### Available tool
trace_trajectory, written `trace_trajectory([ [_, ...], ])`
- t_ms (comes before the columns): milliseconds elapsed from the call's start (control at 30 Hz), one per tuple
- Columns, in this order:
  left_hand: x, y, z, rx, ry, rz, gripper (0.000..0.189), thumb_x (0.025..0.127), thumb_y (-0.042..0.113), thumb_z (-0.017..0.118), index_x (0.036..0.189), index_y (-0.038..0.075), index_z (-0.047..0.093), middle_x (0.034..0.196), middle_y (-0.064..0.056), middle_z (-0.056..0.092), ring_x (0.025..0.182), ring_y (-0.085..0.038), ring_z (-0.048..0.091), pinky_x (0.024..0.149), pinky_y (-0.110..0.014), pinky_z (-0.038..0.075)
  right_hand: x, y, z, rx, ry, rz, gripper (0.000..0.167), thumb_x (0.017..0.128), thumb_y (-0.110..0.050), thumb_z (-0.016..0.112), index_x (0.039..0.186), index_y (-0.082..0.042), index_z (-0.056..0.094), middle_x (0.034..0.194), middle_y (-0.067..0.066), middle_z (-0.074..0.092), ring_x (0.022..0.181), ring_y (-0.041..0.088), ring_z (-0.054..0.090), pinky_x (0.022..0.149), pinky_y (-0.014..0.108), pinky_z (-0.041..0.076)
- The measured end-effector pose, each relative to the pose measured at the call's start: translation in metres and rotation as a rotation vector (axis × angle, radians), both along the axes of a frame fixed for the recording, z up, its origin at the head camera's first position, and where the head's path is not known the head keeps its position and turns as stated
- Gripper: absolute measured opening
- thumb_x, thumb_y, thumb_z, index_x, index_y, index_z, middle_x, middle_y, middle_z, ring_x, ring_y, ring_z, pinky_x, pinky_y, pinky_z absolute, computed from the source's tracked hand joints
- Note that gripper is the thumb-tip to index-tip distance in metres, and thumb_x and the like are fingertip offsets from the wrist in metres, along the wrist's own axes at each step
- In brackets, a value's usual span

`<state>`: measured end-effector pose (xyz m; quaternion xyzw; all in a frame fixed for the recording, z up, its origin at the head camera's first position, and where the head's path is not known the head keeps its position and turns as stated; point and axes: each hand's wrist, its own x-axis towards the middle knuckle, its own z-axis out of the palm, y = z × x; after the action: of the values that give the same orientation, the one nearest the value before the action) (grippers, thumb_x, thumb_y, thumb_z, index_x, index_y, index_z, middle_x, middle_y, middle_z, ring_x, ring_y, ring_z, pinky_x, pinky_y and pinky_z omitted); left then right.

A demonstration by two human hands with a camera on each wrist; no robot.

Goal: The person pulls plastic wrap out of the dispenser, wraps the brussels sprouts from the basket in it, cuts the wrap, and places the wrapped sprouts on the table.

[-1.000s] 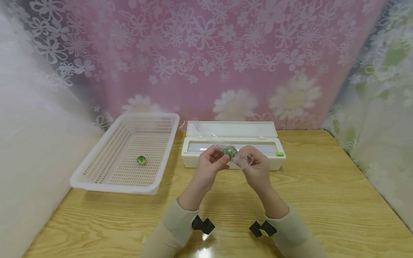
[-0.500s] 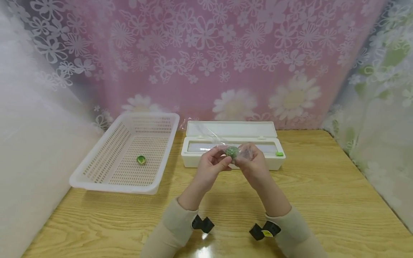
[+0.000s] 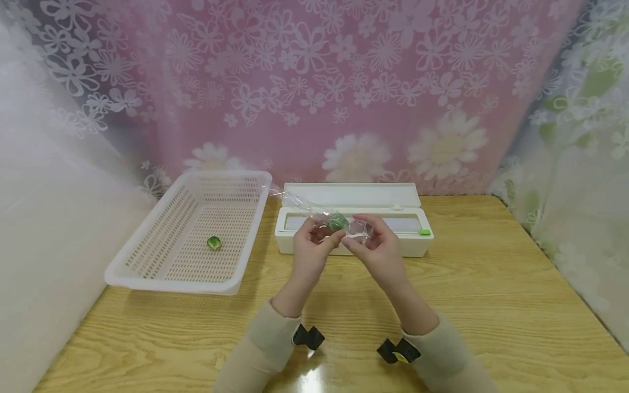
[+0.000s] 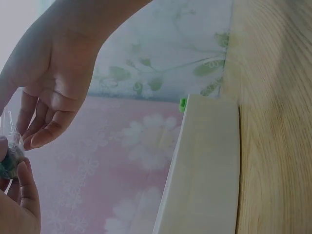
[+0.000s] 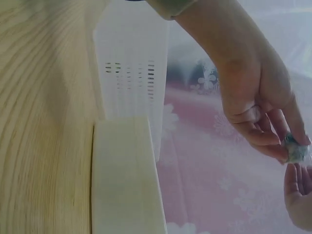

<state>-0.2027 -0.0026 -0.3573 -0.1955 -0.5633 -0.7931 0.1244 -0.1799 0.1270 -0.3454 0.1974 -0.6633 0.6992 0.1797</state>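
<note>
A green Brussels sprout (image 3: 337, 222) sits inside clear cling film (image 3: 300, 204), held above the front of a white film dispenser box (image 3: 354, 248). My left hand (image 3: 310, 251) pinches the wrapped sprout between thumb and fingers; the left wrist view shows this hand at its lower left edge. Loose film trails from it up to the left. To the right of the sprout, my right hand (image 3: 382, 252) grips a bunched end of the film with thumb and fingertips. The right wrist view catches the film-covered sprout (image 5: 296, 148) between both hands.
The dispenser's lid (image 3: 351, 195) stands open behind its roll, with a green cutter slider (image 3: 425, 232) at the right end. On the left is a white perforated basket (image 3: 238, 273) with another Brussels sprout (image 3: 214, 243) inside. All rest on a wood-grain table (image 3: 491, 305) before flowered curtains.
Both hands have shifted slightly left, and the sprout with them. The loose film now stretches further out to the left. My right fingers have drawn a little away from the sprout, still holding film.
</note>
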Motion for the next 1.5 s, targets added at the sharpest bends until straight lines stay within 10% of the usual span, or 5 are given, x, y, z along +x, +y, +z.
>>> trace_trajectory([
  [300, -0.0015, -0.0011, -0.0026, -0.140, 0.091, 0.002, 0.030, 0.074, -0.008, 0.066, 0.102, -0.007, 0.057, 0.093, -0.005, 0.055, 0.077, -0.012, 0.057, 0.059, -0.022, 0.050, -0.0028, -0.0015, -0.0035, -0.018, 0.203, -0.114, 0.007, 0.079, 0.012, 0.057, 0.086, 0.013, 0.059, 0.088, 0.010, 0.056, 0.077, 0.011, 0.051, 0.063, 0.015, 0.045],
  [900, 0.0022, -0.0022, -0.0012, 0.014, 0.029, -0.270, 0.051, 0.078, 0.011, 0.068, 0.112, -0.019, 0.044, 0.104, 0.001, 0.057, 0.091, -0.013, 0.055, 0.064, -0.022, 0.049, -0.0019, -0.0016, -0.0010, -0.477, -0.168, 0.245, 0.013, 0.084, -0.003, 0.057, 0.076, -0.013, 0.062, 0.082, -0.001, 0.054, 0.074, 0.009, 0.052, 0.067, 0.019, 0.046],
  [1167, 0.0032, -0.0026, 0.0019, 0.083, -0.071, -0.228, 0.034, 0.071, 0.024, 0.073, 0.100, 0.010, 0.061, 0.110, -0.010, 0.054, 0.081, -0.010, 0.055, 0.061, -0.020, 0.048, 0.0001, -0.0038, -0.0013, -0.363, -0.190, 0.214, 0.016, 0.082, 0.001, 0.059, 0.091, -0.012, 0.058, 0.088, 0.000, 0.052, 0.078, 0.010, 0.050, 0.066, 0.020, 0.046],
  [1333, 0.0014, -0.0051, 0.0029, 0.094, -0.102, -0.193, 0.037, 0.077, 0.005, 0.068, 0.109, -0.002, 0.051, 0.097, -0.005, 0.053, 0.079, -0.011, 0.054, 0.062, -0.020, 0.048, 0.0016, -0.0012, -0.0004, -0.153, -0.073, 0.120, 0.047, 0.077, 0.010, 0.056, 0.116, -0.017, 0.051, 0.106, 0.007, 0.045, 0.094, 0.014, 0.045, 0.072, 0.021, 0.045],
  [1500, 0.0013, -0.0059, 0.0041, 0.092, -0.113, -0.177, 0.028, 0.078, -0.006, 0.062, 0.103, 0.001, 0.051, 0.095, -0.003, 0.055, 0.079, -0.011, 0.055, 0.062, -0.020, 0.048, -0.0002, -0.0003, -0.0012, -0.107, 0.120, 0.034, 0.030, 0.080, 0.006, 0.060, 0.108, -0.003, 0.059, 0.100, 0.014, 0.049, 0.085, 0.014, 0.051, 0.067, 0.019, 0.047],
])
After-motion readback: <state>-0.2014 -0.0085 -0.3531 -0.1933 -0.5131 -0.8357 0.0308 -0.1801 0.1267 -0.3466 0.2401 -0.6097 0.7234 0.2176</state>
